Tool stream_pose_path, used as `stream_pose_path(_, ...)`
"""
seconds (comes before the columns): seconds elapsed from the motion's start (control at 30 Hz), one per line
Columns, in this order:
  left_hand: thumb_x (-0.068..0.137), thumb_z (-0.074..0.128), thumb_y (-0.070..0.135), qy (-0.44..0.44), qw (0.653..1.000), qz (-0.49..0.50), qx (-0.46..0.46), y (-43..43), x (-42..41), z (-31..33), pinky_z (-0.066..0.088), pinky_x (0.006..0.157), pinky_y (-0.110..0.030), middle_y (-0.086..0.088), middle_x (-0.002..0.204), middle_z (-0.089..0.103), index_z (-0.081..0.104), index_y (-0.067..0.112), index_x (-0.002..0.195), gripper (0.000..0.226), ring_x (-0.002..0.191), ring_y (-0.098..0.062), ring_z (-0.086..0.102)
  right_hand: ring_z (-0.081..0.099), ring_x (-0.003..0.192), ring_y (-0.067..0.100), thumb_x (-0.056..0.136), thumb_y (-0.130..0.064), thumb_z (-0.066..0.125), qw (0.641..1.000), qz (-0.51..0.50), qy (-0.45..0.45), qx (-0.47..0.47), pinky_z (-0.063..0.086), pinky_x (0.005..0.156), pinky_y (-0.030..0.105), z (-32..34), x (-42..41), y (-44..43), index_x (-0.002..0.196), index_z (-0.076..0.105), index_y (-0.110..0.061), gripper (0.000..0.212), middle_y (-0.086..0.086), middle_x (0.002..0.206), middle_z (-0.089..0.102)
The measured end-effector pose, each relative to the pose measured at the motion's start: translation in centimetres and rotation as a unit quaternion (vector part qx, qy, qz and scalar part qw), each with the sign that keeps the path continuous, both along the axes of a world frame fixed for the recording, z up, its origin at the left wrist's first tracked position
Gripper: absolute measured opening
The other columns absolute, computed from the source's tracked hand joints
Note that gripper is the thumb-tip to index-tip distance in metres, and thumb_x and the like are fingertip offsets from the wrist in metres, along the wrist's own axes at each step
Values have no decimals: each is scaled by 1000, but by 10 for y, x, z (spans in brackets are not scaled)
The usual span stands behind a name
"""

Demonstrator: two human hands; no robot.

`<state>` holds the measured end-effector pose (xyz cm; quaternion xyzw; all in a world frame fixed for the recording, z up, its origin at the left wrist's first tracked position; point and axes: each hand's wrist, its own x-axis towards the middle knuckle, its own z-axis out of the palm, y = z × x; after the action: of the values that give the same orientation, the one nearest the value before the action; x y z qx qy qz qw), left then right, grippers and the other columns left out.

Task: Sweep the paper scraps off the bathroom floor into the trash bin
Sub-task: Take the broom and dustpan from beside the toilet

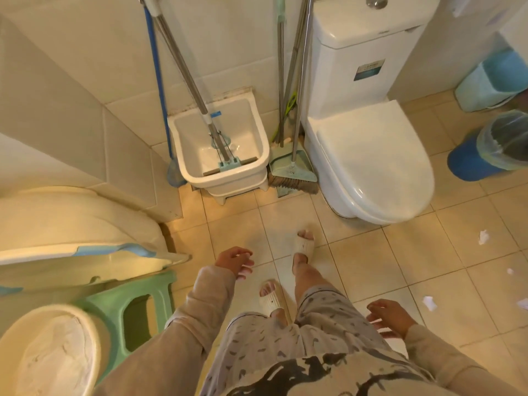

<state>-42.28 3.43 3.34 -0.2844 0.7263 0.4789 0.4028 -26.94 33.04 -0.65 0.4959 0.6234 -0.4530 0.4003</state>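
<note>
Paper scraps [483,237] scattered right, open tiles around; hands — left [235,262], right [392,317] — spread, empty.

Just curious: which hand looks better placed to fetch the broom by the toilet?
Probably the left hand: it is raised further forward, nearer the broom. The right hand hangs back, near the paper scraps. Both hands are empty.

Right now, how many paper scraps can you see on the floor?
4: one beside the toilet, one small below it, one near the right hand, one at the frame edge. More may be out of frame.
</note>
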Motion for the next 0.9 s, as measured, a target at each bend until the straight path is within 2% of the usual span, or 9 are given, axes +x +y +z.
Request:
stream_pose_path(0.13, 97, 41, 2, -43, 998, 11, -34, 0, -17, -19, 39, 33, -11, -6, 64, 54, 54, 12, 74, 28, 24, 1, 50, 53, 61, 19, 96, -9, 44, 999, 30, 39, -15, 39, 57, 25, 3, -80, 7, 98, 51, -4, 9, 8, 73, 56)
stream_pose_path(0.27, 96, 44, 3, -109, 990, 47, -77, -6, -25, -33, 37, 49, -23, -12, 65, 54, 53, 1, 93, 10, 49, -22, 50, 52, 59, 17, 96, -10, 44, 993, 48, 99, -34, 40, 54, 25, 14, -172, 13, 99, 51, -5, 9, 6, 72, 56)
stream_pose_path(0.33, 96, 45, 1, -125, 986, 68, -88, -7, -37, -37, 39, 44, -26, -13, 65, 54, 53, -1, 98, 9, 51, -24, 45, 52, 59, 16, 96, -11, 44, 989, 55, 130, -40, 41, 53, 24, 23, -213, 18, 100, 52, -6, 10, 5, 72, 56)
stream_pose_path(0.43, 96, 45, -1, -123, 983, 97, -92, -3, -63, -36, 41, 34, -23, -13, 64, 52, 53, -2, 90, 10, 51, -24, 44, 54, 60, 15, 97, -11, 44, 984, 74, 154, -45, 42, 53, 23, 35, -257, 25, 107, 54, -5, 16, 4, 73, 56)
stream_pose_path(0.5, 96, 45, 2, -121, 982, 121, -85, 2, -82, -38, 38, 47, -27, -14, 63, 53, 53, 1, 78, 20, 52, -23, 45, 55, 62, 15, 96, -10, 44, 982, 93, 161, -47, 43, 55, 23, 40, -279, 29, 114, 56, 0, 24, 4, 74, 57)
stream_pose_path(0.57, 96, 45, 3, -116, 981, 130, -81, 6, -99, -40, 35, 51, -27, -14, 64, 53, 53, 3, 79, 19, 52, -22, 46, 55, 62, 16, 96, -8, 44, 982, 100, 157, -45, 43, 56, 24, 41, -294, 34, 117, 56, 5, 28, 4, 74, 57)
stream_pose_path(0.77, 96, 46, 5, -116, 988, 77, -63, 26, -148, -39, 37, 51, -25, -11, 65, 54, 52, 1, 97, 7, 48, -22, 50, 53, 64, 17, 96, -8, 44, 990, 61, 115, -47, 43, 58, 26, 36, -311, 39, 122, 53, 5, 30, 6, 75, 56)
stream_pose_path(0.83, 97, 45, 7, -117, 991, 35, -59, 34, -171, -35, 37, 52, -24, -9, 66, 54, 55, 1, 104, 13, 45, -18, 53, 54, 64, 17, 96, -9, 44, 992, 54, 103, -49, 43, 59, 26, 35, -316, 38, 120, 53, 5, 29, 6, 76, 57)
stream_pose_path(0.9, 97, 44, 10, -102, 993, -2, -55, 43, -198, -27, 38, 54, -23, -7, 69, 56, 55, -2, 116, 25, 52, -16, 52, 54, 65, 18, 97, -9, 43, 993, 38, 100, -48, 43, 59, 27, 36, -326, 37, 114, 55, 1, 23, 7, 76, 57)
